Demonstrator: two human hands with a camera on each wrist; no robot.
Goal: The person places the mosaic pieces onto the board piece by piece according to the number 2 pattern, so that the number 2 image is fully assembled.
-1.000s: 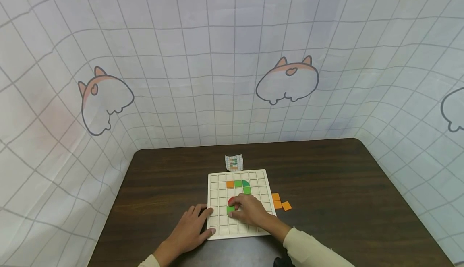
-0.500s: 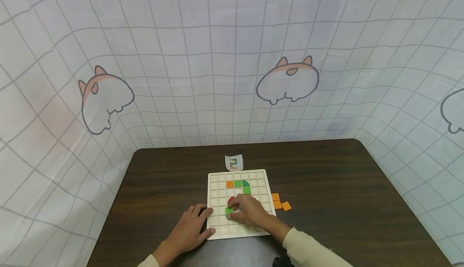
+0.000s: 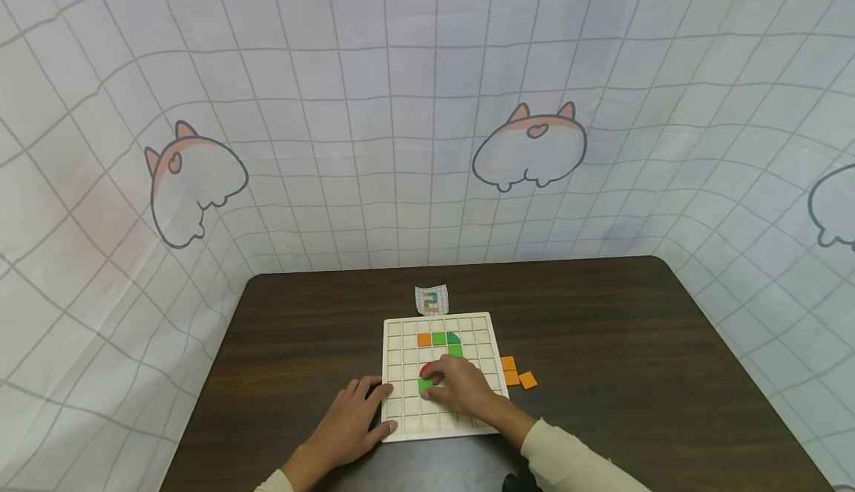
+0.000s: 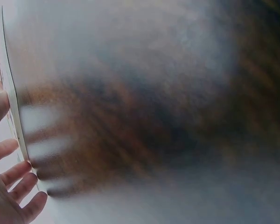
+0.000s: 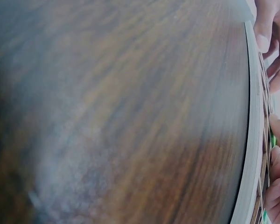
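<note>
A cream gridded board (image 3: 412,424) lies on the table. My left hand (image 3: 350,418) rests at the board's left edge, fingers spread, thumb near the lower corner. Over the board's middle, my right hand (image 3: 461,388) pinches a green square tile (image 3: 425,385), partly covered by the thumb. A red piece with a curved edge (image 3: 425,368) shows just behind it, half hidden by the fingers. Farther back on the grid sit an orange square tile (image 3: 424,339), a green square tile (image 3: 438,338), a dark green quarter-round tile (image 3: 453,338) and another green square (image 3: 456,350).
Several orange square tiles (image 3: 511,378) lie on the dark wooden table (image 3: 634,373) against and beside the board's right edge. A small printed pattern card (image 3: 431,300) lies behind the board. A white grid-patterned curtain (image 3: 401,202) surrounds the table. A black object (image 3: 519,483) shows at the front edge.
The green tile in my right hand shifted slightly toward me and left, then back up to the right. My left hand and the board have stayed put.
</note>
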